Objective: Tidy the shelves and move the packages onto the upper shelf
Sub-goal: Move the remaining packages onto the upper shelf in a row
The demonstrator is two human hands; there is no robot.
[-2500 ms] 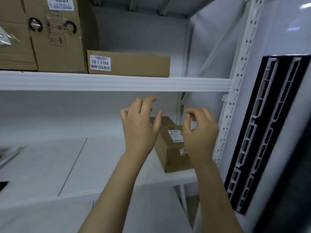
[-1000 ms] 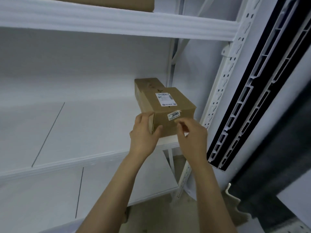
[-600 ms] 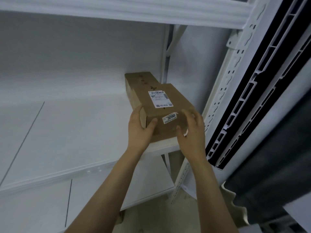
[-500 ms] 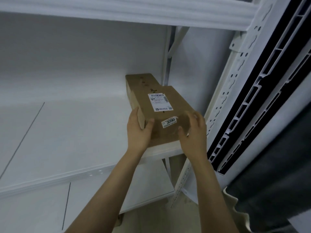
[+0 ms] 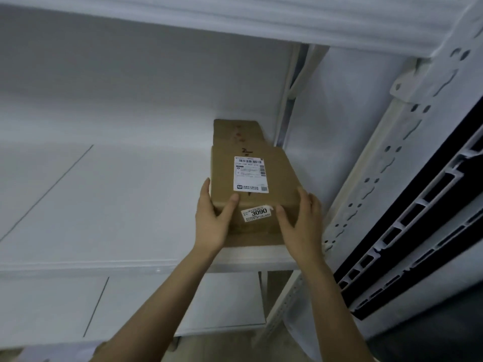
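A brown cardboard package (image 5: pixel 277 176) with a white shipping label and a "3090" sticker sits at the right end of the white middle shelf (image 5: pixel 104 205). Its near end is at the shelf's front edge. My left hand (image 5: pixel 213 223) grips the package's near left corner, thumb on top. My right hand (image 5: pixel 300 226) grips the near right corner, fingers around the side. Behind it, a second brown box (image 5: pixel 237 131) lies against the back. The upper shelf's front edge (image 5: pixel 235 19) runs across the top of the view.
A white perforated upright post (image 5: pixel 407 142) stands right of the package. Beyond it is a black and white slotted panel (image 5: pixel 431 231). A lower white shelf (image 5: pixel 130 304) shows below.
Both hands reached down to the package and closed on its near corners. The view dropped, so the boxes on the upper shelf left the frame.
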